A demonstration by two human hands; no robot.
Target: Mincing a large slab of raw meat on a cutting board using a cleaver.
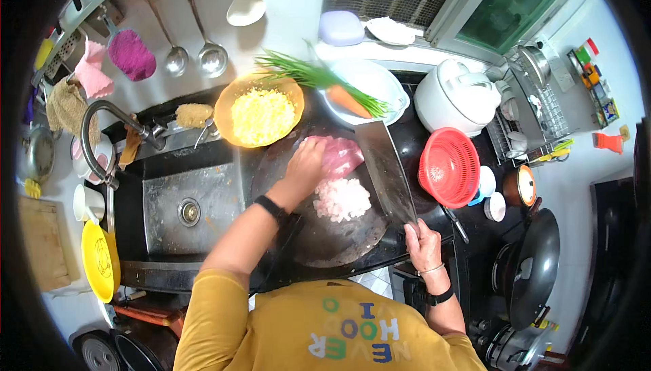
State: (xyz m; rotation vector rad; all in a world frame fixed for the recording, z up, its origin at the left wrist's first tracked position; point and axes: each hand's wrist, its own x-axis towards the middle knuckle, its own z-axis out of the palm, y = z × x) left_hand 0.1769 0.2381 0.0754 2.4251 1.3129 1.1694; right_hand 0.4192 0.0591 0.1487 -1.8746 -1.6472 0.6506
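A round dark cutting board (325,249) lies on the black counter. On it sits a piece of raw pink meat (342,156), with my left hand (307,163) resting on its left end, fingers bent. Just below the meat is a pile of pale diced meat or fat (343,199). My right hand (424,249) grips the handle of a broad cleaver (386,172), whose dark blade points away from me to the right of the meat. Behind the board stand a yellow bowl of chopped yellow and white food (219,116) and a pale basin (402,101) with green stalks (305,73) and a carrot (348,101) across it.
A steel sink (213,198) with a curved faucet (89,121) lies left. To the right are a red colander (450,167), a white rice cooker (452,96), a small knife (457,226), small cups and a black wok (536,269). A dish rack (552,111) stands at the back right.
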